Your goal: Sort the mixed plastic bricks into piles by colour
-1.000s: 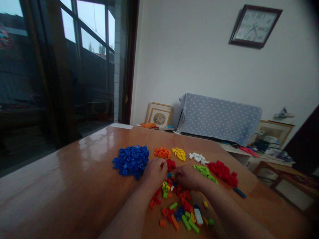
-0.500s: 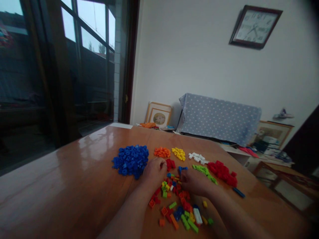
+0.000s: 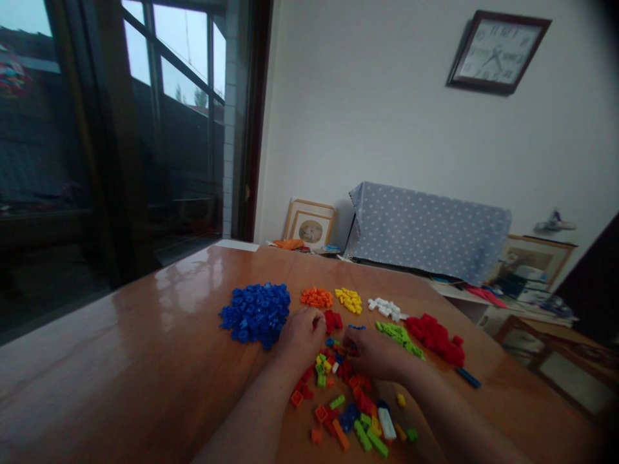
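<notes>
My left hand [image 3: 304, 330] is curled beside a small cluster of red bricks [image 3: 333, 320], just right of the big heap of blue bricks [image 3: 258, 314]. Its fingertips are turned away, so anything in them is hidden. Over the far right side of the mixed-colour toy bricks [image 3: 322, 370] is my right hand [image 3: 371, 351], its fingers bent down among the pieces. What they pinch is too small and dark to make out. A few blue bricks [image 3: 356, 327] peek out just beyond this hand.
Beyond my hands lie sorted piles of orange bricks [image 3: 316, 297], yellow bricks [image 3: 349, 300] and white bricks [image 3: 387, 308]. Green bricks [image 3: 399, 336], red bricks [image 3: 436, 339] and a dark blue stick-like piece [image 3: 468, 377] are on the right. The wooden table [image 3: 145, 361] is glossy.
My right hand has shifted slightly left and away from me, covering more of the small blue bricks. My left hand stays nearly where it was. The view has tilted slightly.
</notes>
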The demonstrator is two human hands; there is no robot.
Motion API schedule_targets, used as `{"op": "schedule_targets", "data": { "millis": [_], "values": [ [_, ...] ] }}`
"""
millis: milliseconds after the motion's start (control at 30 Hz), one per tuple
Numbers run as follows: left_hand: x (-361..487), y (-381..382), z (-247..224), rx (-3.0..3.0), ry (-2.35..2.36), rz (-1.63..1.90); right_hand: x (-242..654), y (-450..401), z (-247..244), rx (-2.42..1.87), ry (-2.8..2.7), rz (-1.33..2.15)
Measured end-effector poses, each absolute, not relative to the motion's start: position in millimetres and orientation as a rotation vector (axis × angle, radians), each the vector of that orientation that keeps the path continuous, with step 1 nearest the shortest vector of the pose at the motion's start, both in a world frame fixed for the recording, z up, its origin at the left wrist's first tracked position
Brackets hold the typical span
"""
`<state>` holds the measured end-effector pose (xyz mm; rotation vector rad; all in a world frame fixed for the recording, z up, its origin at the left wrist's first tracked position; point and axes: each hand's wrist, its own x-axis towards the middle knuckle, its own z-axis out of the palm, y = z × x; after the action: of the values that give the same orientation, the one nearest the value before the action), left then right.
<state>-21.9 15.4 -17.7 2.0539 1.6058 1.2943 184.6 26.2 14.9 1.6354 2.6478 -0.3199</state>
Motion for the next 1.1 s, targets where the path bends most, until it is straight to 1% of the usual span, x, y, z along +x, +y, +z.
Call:
{"op": "schedule_targets", "data": {
  "millis": [167,467,633,967,1100],
  "values": [
    [-22,16,-17,2.050,1.609,1.320,187,32,8,1.614,2.664,-0.367],
    [-22,15,-16,2.041,1.603,1.310,185,40,-1,1.614,2.653,-0.340],
    [-22,14,-14,2.037,1.614,1.307,182,39,2,1.654,2.652,-0.369],
    [-22,12,-10,2.051,1.612,1.285,189,41,14,1.725,2.692,-0.575],
    [-22,13,-12,2.050,1.607,1.308,182,41,14,1.743,2.699,-0.522]
  ]
}}
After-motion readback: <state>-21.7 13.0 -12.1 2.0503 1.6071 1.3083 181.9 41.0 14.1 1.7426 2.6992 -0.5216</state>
